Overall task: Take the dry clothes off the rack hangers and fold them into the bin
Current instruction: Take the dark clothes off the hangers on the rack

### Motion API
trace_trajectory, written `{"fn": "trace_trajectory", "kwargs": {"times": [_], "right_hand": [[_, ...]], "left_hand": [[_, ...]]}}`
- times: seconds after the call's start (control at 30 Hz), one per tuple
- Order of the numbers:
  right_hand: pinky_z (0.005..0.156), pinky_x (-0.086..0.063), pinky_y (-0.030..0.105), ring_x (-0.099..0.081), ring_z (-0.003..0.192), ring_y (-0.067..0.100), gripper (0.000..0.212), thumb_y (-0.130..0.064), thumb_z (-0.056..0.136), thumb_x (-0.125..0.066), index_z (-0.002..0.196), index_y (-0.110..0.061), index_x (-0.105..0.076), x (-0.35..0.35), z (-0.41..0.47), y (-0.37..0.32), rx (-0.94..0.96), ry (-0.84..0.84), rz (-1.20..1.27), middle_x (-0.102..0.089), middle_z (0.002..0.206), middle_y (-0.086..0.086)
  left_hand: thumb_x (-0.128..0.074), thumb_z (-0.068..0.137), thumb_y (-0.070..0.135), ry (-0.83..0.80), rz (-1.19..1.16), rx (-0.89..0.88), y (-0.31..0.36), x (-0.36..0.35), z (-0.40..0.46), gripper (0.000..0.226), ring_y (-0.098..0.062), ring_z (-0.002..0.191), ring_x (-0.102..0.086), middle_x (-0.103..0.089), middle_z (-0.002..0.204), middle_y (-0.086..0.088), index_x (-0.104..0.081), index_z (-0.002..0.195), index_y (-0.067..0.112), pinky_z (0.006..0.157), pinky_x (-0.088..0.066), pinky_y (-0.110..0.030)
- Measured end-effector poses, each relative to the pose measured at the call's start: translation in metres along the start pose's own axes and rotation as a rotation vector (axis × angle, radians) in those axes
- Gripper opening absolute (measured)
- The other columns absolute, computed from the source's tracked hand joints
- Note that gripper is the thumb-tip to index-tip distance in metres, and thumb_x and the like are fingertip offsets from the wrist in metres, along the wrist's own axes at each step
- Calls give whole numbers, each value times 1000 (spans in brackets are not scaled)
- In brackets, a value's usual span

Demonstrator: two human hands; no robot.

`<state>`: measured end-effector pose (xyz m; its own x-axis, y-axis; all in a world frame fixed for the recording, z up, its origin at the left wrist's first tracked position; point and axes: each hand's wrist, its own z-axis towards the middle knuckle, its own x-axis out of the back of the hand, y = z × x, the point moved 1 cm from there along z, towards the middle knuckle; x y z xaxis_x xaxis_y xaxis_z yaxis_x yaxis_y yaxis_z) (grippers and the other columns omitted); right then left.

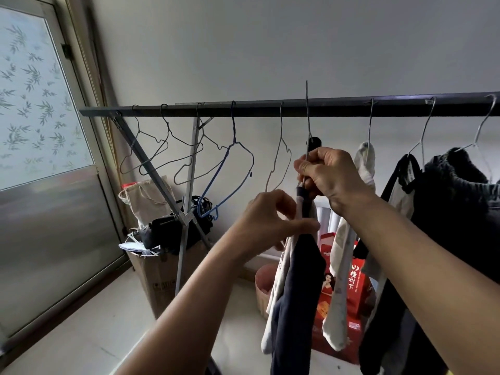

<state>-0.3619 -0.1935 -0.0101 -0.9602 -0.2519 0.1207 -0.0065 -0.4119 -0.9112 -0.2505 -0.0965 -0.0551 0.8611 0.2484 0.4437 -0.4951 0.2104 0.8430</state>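
A dark rack bar [270,109] crosses the view with several bare wire hangers [232,169] on its left half. My right hand [332,177] grips a wire hanger [307,117] lifted so its hook stands above the bar. A navy and grey garment [295,288] hangs from that hanger. My left hand [270,220] pinches the garment's upper part just below my right hand. To the right hang a whitish garment [341,266] and black clothes [454,207] on hangers. A pink bin [263,285] stands on the floor behind the garment.
The rack's slanted legs [186,201] stand at left, beside a cardboard box [157,282] with a black bag and a cloth tote on top. Red printed boxes [357,293] sit on the floor under the clothes. A frosted door [40,131] is at far left.
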Motion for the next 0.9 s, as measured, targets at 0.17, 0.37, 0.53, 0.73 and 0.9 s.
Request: {"fn": "trace_trajectory", "kwargs": {"times": [0.17, 0.37, 0.53, 0.73, 0.9], "right_hand": [[36, -42, 20, -48, 34, 4, 15, -9, 89, -68, 78, -10, -58, -1, -1, 1, -18, 28, 34, -59, 66, 9], [34, -38, 19, -44, 34, 5, 21, -5, 90, -66, 73, -8, -55, 4, 4, 4, -108, 38, 132, -57, 63, 11], [34, -32, 17, -40, 35, 7, 19, -3, 90, -65, 73, -4, -55, 9, 7, 1, -252, 31, 295, -54, 61, 10], [31, -27, 13, -39, 32, 3, 23, -8, 98, -50, 75, -10, -51, 24, 16, -15, -409, -100, 473, -48, 49, -2], [27, -22, 12, -34, 31, 2, 30, -10, 101, -42, 71, -13, -45, 23, 14, -36, -463, -264, 566, -41, 52, -5]], "left_hand": [[-83, 73, 22, 217, 140, -9, -13, 2, -7, 16, -18, 61, -67, -69, 64, 1, -68, 68, 19, 61, -59, -45], [-81, 72, 24, 136, 170, -16, -17, 13, -20, 18, -18, 60, -60, -69, 67, -5, -66, 66, 15, 66, -54, -40], [-81, 75, 19, -4, 157, -22, -15, 19, -31, 19, -9, 60, -52, -63, 64, -1, -65, 69, 11, 65, -44, -28], [-65, 88, 25, 42, -179, 103, -38, 9, -31, 20, -16, 77, -57, -60, 81, -5, -59, 87, 5, 72, -44, -35], [-54, 98, 26, 337, -380, 282, -50, 5, -10, 18, -17, 79, -57, -58, 84, -4, -53, 93, 9, 77, -49, -38]]}}
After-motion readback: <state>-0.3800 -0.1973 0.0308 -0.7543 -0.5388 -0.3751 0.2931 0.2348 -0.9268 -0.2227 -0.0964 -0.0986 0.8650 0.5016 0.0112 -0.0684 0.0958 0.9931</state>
